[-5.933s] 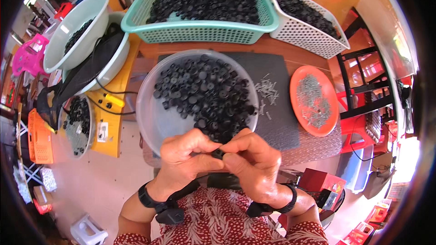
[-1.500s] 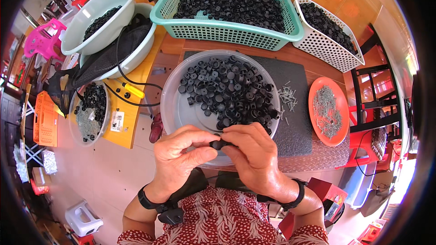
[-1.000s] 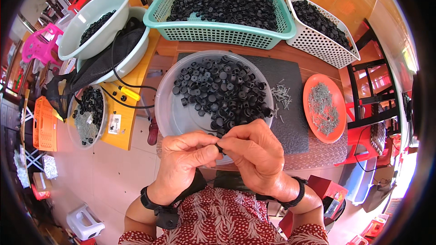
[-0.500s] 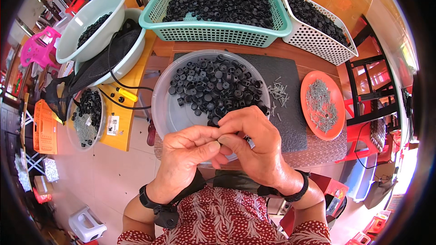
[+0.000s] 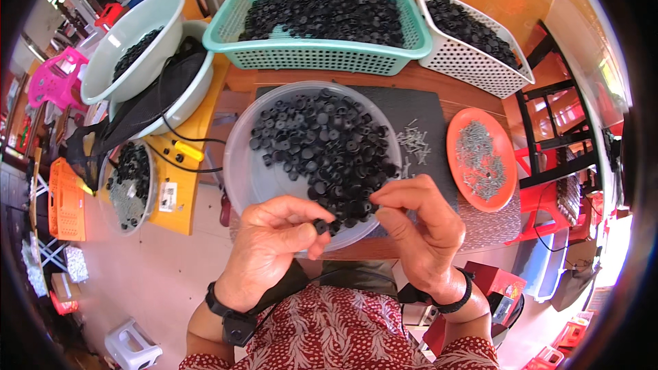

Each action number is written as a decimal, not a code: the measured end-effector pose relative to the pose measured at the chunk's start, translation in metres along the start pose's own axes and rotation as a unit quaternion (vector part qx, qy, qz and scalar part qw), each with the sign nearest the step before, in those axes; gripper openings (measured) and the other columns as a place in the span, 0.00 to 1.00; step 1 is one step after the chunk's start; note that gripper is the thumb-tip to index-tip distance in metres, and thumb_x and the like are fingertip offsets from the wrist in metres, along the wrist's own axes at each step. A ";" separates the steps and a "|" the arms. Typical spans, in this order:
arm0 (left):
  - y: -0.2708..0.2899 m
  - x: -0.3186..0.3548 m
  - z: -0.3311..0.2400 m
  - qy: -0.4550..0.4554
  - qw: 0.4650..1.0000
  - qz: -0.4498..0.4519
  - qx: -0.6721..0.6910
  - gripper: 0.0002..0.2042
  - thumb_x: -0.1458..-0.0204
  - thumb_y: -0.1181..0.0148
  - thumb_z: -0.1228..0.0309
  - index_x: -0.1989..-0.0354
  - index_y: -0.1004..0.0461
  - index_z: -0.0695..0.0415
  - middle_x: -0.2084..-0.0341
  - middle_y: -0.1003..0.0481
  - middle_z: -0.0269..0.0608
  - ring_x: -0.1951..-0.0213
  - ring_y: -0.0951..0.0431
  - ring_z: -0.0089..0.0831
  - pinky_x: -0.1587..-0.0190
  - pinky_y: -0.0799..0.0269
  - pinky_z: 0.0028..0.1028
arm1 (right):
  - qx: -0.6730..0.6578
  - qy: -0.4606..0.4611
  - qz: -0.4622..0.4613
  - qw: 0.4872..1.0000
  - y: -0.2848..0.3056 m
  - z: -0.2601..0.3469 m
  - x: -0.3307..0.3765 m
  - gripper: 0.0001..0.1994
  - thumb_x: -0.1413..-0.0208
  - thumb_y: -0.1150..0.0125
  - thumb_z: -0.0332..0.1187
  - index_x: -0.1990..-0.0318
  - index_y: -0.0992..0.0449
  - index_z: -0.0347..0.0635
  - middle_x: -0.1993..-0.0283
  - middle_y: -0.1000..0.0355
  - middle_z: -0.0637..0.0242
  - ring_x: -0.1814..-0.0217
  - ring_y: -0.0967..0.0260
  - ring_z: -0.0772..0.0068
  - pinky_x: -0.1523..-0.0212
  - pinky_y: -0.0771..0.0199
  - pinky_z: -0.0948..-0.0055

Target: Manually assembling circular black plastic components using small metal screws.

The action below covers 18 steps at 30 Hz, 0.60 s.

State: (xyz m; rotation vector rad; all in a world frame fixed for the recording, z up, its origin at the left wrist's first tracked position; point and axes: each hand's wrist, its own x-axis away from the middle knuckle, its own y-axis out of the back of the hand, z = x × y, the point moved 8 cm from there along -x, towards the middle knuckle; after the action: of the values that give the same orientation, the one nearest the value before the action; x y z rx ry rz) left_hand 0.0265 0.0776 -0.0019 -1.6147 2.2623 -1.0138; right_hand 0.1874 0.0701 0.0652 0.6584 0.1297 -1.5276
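Note:
My left hand pinches a small round black plastic cap between thumb and fingertips, above the near edge of a clear round tub. The tub holds a heap of similar black caps. My right hand hovers at the tub's right rim, apart from the left. Its thumb and forefinger are drawn together at the tips; whether something small sits between them cannot be made out. Just beyond that hand, loose metal screws or pins lie on a dark mat.
An orange-red plate of metal pins stands at the right. Behind are a green basket and a white basket, both full of black parts. Pale green basins, a yellow-handled tool and a clear container sit left.
My hands, together half a second ago, are now apart. The right has moved right and slightly down; a black cap now shows in the left fingers. The view has shifted slightly.

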 end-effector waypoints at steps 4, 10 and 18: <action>0.012 0.002 -0.005 -0.029 0.994 -0.081 -0.073 0.08 0.57 0.47 0.84 0.66 0.28 0.69 0.77 0.26 0.46 0.79 0.28 0.27 0.74 0.31 0.23 | 0.118 -0.048 -0.109 0.986 0.051 -0.026 0.009 0.08 0.59 0.41 0.16 0.69 0.27 0.35 0.70 0.30 0.61 0.70 0.35 0.68 0.70 0.34 0.75; 0.015 -0.002 -0.003 -0.085 0.992 -0.048 -0.084 0.10 0.56 0.37 0.76 0.66 0.28 0.68 0.77 0.25 0.45 0.77 0.26 0.26 0.72 0.28 0.22 | 0.270 -0.065 -0.065 0.958 0.065 -0.071 0.027 0.07 0.61 0.40 0.20 0.71 0.26 0.37 0.74 0.32 0.59 0.70 0.34 0.57 0.69 0.35 0.65; 0.017 -0.001 -0.002 -0.076 0.990 -0.062 -0.102 0.12 0.56 0.37 0.75 0.64 0.28 0.69 0.75 0.24 0.45 0.76 0.24 0.26 0.70 0.26 0.21 | 0.379 -0.016 -0.009 0.925 0.038 -0.079 0.010 0.09 0.63 0.41 0.20 0.69 0.27 0.36 0.73 0.36 0.59 0.68 0.37 0.54 0.69 0.38 0.61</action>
State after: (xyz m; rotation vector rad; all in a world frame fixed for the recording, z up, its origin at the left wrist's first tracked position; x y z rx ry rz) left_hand 0.0127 0.0823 -0.0108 -1.8648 2.2496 -0.6743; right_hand 0.2495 0.0956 0.0072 1.2387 -0.5118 -1.5932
